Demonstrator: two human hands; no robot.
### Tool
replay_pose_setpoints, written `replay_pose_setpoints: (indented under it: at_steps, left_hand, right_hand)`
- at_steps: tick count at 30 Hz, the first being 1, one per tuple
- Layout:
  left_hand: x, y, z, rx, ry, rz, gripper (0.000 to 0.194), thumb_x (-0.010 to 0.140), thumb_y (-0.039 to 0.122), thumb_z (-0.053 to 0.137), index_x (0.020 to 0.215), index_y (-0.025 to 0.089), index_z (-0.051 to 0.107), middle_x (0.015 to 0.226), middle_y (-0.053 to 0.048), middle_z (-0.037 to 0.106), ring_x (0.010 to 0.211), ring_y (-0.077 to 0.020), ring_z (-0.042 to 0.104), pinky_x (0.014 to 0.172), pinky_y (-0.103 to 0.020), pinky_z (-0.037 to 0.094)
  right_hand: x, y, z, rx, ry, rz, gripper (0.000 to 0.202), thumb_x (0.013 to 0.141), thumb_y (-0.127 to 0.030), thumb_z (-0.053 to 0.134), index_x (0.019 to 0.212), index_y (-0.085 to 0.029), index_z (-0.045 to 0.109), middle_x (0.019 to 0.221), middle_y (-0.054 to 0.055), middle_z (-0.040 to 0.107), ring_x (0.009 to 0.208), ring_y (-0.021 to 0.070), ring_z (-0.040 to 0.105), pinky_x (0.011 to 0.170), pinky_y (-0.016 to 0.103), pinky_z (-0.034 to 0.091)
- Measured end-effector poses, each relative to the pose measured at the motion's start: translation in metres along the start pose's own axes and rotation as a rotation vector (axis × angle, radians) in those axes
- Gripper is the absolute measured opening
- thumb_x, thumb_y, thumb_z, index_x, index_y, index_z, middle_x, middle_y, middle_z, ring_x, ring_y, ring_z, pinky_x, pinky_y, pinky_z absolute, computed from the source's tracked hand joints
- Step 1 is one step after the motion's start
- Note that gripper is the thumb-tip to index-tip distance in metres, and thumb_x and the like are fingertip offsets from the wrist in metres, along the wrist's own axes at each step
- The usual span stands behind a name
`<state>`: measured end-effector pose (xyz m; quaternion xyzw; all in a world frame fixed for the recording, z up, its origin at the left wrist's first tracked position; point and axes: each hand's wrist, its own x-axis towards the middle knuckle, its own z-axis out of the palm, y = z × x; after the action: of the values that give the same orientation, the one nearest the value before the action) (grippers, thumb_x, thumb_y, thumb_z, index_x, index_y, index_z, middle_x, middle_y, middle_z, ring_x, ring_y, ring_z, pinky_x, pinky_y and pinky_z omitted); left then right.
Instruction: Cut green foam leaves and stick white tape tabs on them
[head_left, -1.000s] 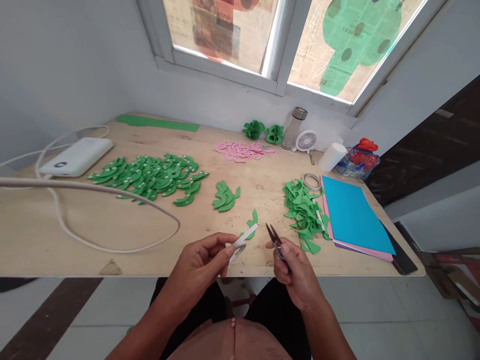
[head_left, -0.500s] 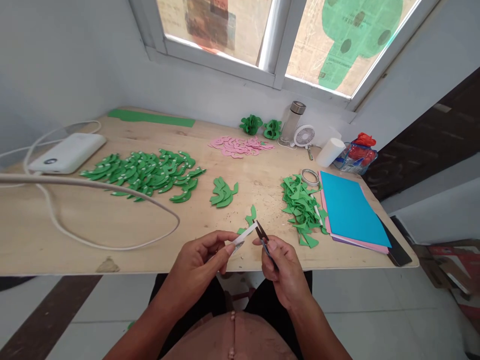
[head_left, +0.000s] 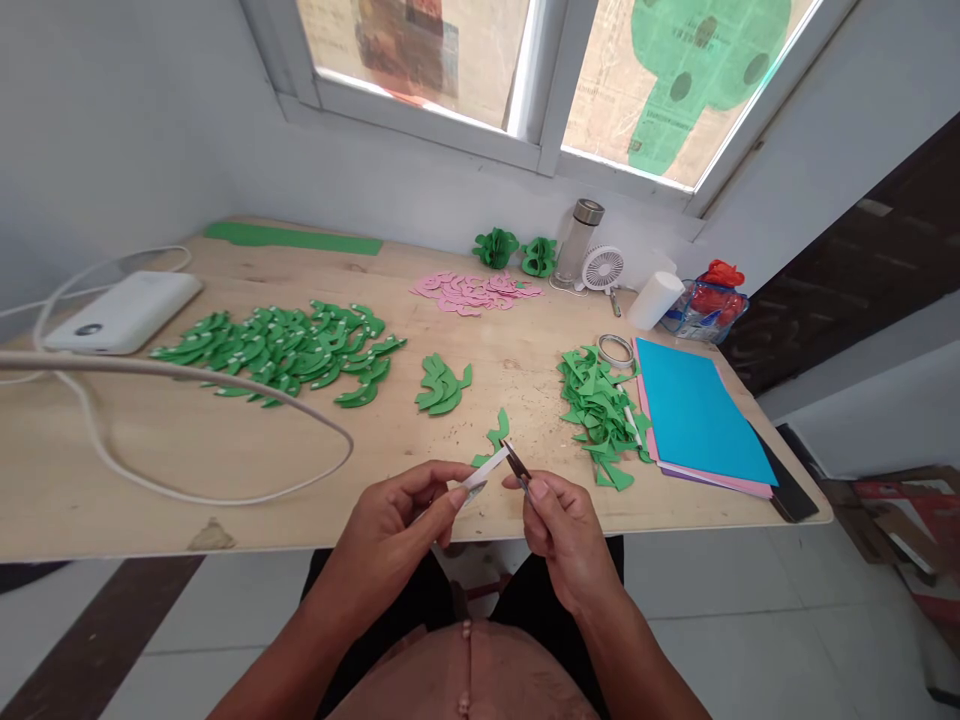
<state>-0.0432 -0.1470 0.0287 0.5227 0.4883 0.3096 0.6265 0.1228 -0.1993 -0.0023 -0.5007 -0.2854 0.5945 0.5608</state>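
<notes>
My left hand pinches a narrow white strip that looks like tape, slanting up to the right. In my right hand is a small pair of scissors, its dark blades meeting the strip's upper end. Just behind the blades a green cut-out piece lies on the table, partly hidden by the strip and my left hand. A little farther off is a small stack of curved green cut-outs. To the left spreads a big pile of green cut-outs with white bits on them.
Green scraps lie right of my hands, beside a tape roll and blue sheets. Pink cut-outs, a bottle and a small fan stand at the back. A white cable loops across the left from a power bank.
The scissor blades have come closer together at the end of the white strip. The whole view has shifted slightly; the piles lie as before.
</notes>
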Motion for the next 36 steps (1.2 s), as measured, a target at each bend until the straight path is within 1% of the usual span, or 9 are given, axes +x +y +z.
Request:
replay_pose_setpoints:
  at_steps: [4,11,18,22,25,28,31,33,36]
  left_hand:
    - [-0.0003,0.0003,-0.0006,0.005,-0.005,0.002,0.036,0.069,0.045,0.065,0.094,0.019,0.071,0.044,0.003,0.048,0.042,-0.0107,0.041,0.039,-0.02,0.025]
    - [0.0008,0.001,-0.0006,0.011,0.004,0.021,0.033,0.068,0.045,0.066,0.088,0.019,0.072,0.044,0.003,0.049,0.044,-0.0114,0.043,0.041,-0.02,0.03]
    - [-0.001,0.0045,-0.0007,0.028,-0.001,0.038,0.028,0.07,0.042,0.064,0.085,0.019,0.072,0.044,0.003,0.046,0.045,-0.0112,0.041,0.043,-0.021,0.031]
    - [-0.0022,0.0062,-0.0004,0.022,0.023,0.033,0.03,0.067,0.043,0.066,0.083,0.018,0.072,0.044,0.004,0.044,0.044,-0.0104,0.038,0.042,-0.021,0.028]
    - [-0.0018,0.0043,-0.001,0.016,0.053,0.039,0.03,0.068,0.043,0.065,0.083,0.018,0.071,0.044,0.005,0.042,0.044,-0.0096,0.035,0.041,-0.02,0.025]
    - [0.0002,0.0005,-0.0022,-0.006,0.094,0.042,0.033,0.067,0.043,0.065,0.087,0.018,0.071,0.044,0.005,0.042,0.042,-0.0093,0.034,0.041,-0.02,0.025]
    - [0.0016,-0.0011,-0.0027,-0.015,0.108,0.041,0.033,0.069,0.043,0.065,0.089,0.017,0.07,0.044,0.005,0.043,0.042,-0.0091,0.035,0.04,-0.02,0.025]
    - [0.0016,-0.0005,-0.0024,-0.02,0.108,0.044,0.031,0.07,0.041,0.065,0.089,0.017,0.07,0.045,0.005,0.043,0.042,-0.0087,0.035,0.041,-0.02,0.026]
    - [0.0006,0.0007,-0.0015,-0.038,0.118,0.05,0.031,0.071,0.04,0.065,0.091,0.018,0.07,0.046,0.005,0.044,0.043,-0.0085,0.036,0.042,-0.02,0.027]
  right_hand:
    - [-0.0002,0.0,0.0005,-0.018,0.01,-0.008,0.038,0.078,-0.049,0.063,0.088,-0.013,0.069,0.046,-0.01,0.026,0.043,0.0048,0.015,0.04,0.021,0.009]
    - [-0.0004,0.0025,0.0018,-0.078,0.044,-0.052,0.039,0.077,-0.05,0.063,0.089,-0.013,0.069,0.047,-0.01,0.024,0.043,0.0055,0.016,0.041,0.021,0.01]
    - [-0.001,0.0057,0.0015,-0.174,0.098,-0.109,0.036,0.079,-0.048,0.062,0.091,-0.014,0.068,0.051,-0.009,0.024,0.046,0.0061,0.015,0.043,0.022,0.01]
    - [-0.0019,0.004,0.0016,-0.222,0.091,-0.123,0.038,0.079,-0.049,0.061,0.092,-0.015,0.068,0.053,-0.007,0.028,0.047,0.0067,0.018,0.044,0.022,0.014]
    - [-0.0024,0.0014,0.0014,-0.259,0.111,-0.137,0.038,0.078,-0.05,0.06,0.092,-0.016,0.068,0.054,-0.006,0.033,0.048,0.0073,0.022,0.045,0.022,0.019]
    - [-0.003,0.0006,0.001,-0.336,0.132,-0.179,0.034,0.078,-0.047,0.06,0.092,-0.016,0.068,0.059,-0.003,0.044,0.053,0.0099,0.035,0.05,0.023,0.03]
    - [-0.0044,0.0017,0.0008,-0.423,0.135,-0.235,0.03,0.08,-0.043,0.058,0.091,-0.017,0.068,0.071,0.002,0.057,0.065,0.0144,0.047,0.058,0.025,0.037]
    - [-0.0062,0.0019,0.0013,-0.482,0.13,-0.271,0.029,0.082,-0.042,0.056,0.092,-0.017,0.068,0.077,0.003,0.061,0.069,0.0161,0.051,0.06,0.025,0.04]
    - [-0.0092,0.0004,0.0027,-0.596,0.143,-0.354,0.025,0.083,-0.038,0.056,0.095,-0.019,0.067,0.08,0.003,0.064,0.068,0.0158,0.053,0.06,0.025,0.041]
